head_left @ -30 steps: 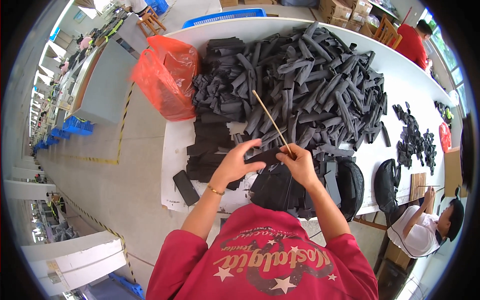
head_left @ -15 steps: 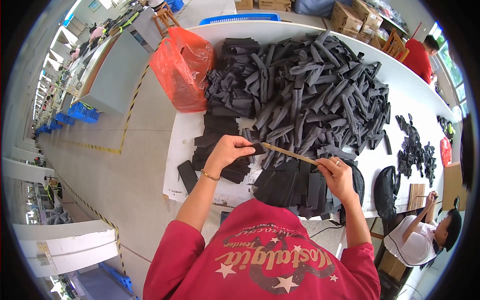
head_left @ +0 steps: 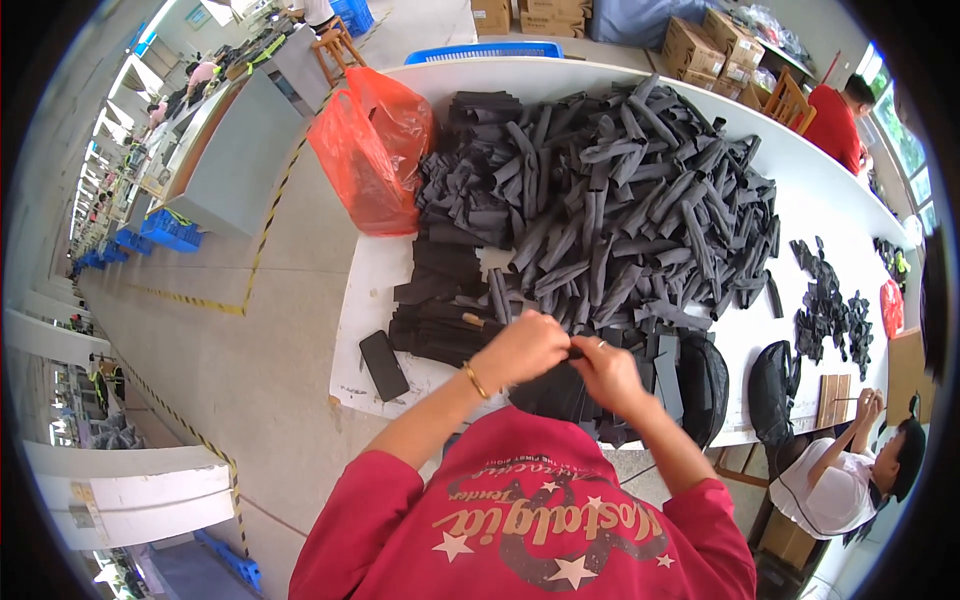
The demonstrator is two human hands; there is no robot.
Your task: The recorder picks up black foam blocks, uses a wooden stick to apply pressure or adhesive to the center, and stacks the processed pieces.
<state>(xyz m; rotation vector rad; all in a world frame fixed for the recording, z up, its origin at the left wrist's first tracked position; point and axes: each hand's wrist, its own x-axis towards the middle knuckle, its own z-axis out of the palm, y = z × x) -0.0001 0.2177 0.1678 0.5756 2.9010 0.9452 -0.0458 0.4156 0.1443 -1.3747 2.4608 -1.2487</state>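
Note:
My left hand (head_left: 530, 348) is closed with its fingers curled in, slightly blurred, over the near part of the table. Close beside it, my right hand (head_left: 607, 373) pinches a small black fabric piece (head_left: 575, 352) that shows between the two hands. Left of my left hand pokes out the pale end of a wooden stick (head_left: 473, 319); whether that hand holds it or it lies on the fabric I cannot tell. Flat black fabric strips (head_left: 545, 392) lie under my hands. Beyond them rises a big heap of dark rolled fabric tubes (head_left: 640, 200).
On the white table (head_left: 365, 290) are a black phone (head_left: 384, 366), a red plastic bag (head_left: 370, 150), a black mesh bag (head_left: 703, 388) and smaller black pieces (head_left: 825, 300). A person in white (head_left: 830, 480) sits at the right; another in red (head_left: 835, 125) is farther back.
My right hand has come left to meet my left hand, which moved right. The stick, earlier stretched between them, now shows only its end at the left. The black piece is between both hands.

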